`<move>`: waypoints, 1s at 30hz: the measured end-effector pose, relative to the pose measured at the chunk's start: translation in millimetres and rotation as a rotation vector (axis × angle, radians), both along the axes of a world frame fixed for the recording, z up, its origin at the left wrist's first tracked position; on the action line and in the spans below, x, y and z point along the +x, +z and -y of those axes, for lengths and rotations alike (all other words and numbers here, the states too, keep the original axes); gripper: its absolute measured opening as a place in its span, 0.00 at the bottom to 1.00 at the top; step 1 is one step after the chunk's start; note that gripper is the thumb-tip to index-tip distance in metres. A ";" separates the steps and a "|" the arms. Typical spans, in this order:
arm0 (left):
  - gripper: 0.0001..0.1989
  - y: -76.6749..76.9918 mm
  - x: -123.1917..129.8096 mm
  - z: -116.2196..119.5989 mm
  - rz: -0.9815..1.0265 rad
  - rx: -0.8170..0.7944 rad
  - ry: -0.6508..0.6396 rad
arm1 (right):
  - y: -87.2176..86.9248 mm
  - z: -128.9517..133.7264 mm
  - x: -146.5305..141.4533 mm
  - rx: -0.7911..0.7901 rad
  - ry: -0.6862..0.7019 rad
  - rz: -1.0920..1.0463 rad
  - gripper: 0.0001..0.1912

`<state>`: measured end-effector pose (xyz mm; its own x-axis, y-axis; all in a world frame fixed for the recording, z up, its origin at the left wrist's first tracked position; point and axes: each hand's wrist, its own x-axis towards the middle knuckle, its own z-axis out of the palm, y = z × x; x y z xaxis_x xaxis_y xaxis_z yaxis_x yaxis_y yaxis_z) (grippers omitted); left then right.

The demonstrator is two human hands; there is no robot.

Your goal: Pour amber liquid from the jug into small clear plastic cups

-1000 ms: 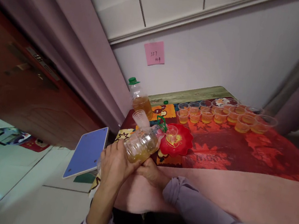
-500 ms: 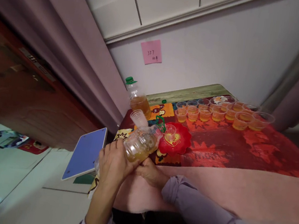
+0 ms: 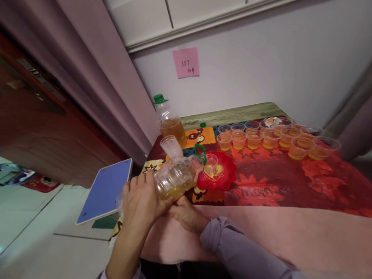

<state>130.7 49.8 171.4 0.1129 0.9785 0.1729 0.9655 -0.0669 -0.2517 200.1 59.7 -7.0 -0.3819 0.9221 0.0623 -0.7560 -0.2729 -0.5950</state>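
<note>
A clear plastic bottle with yellowish liquid lies tilted, its mouth toward a clear cup on a red scalloped plate. My left hand is wrapped round the bottle's base end. Under the bottle's side, my right hand grips it, with its fingers partly hidden. A green handle ring sits at the bottle's neck. Just behind the bottle is a stack of clear cups.
Several cups of yellow liquid stand at the table's back right. Another bottle, green-capped, stands at back left, near a loose green cap. A blue board is left of the table.
The whole view has shifted very slightly. Both hands keep their hold on the tilted bottle, and the liquid in the cup on the plate looks slightly deeper yellow.
</note>
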 end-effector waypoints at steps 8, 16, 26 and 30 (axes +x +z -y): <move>0.33 2.3 1.4 -0.1 0.012 0.013 -0.021 | 2.8 0.2 0.5 0.007 -0.008 -0.003 0.34; 0.35 2.2 3.3 0.4 -0.014 0.004 -0.010 | 3.7 1.0 1.8 -0.001 -0.021 -0.011 0.36; 0.35 5.2 4.7 2.0 -0.030 -0.008 0.000 | -2.9 -0.7 -0.9 0.015 -0.027 0.000 0.34; 0.34 3.2 2.9 1.2 -0.038 0.011 -0.014 | -2.3 -0.4 -1.0 0.015 -0.014 -0.007 0.34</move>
<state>133.6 48.6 174.6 0.1330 0.9749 0.1788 0.9543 -0.0772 -0.2888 199.2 60.1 -9.3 -0.3687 0.9262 0.0789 -0.7638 -0.2534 -0.5936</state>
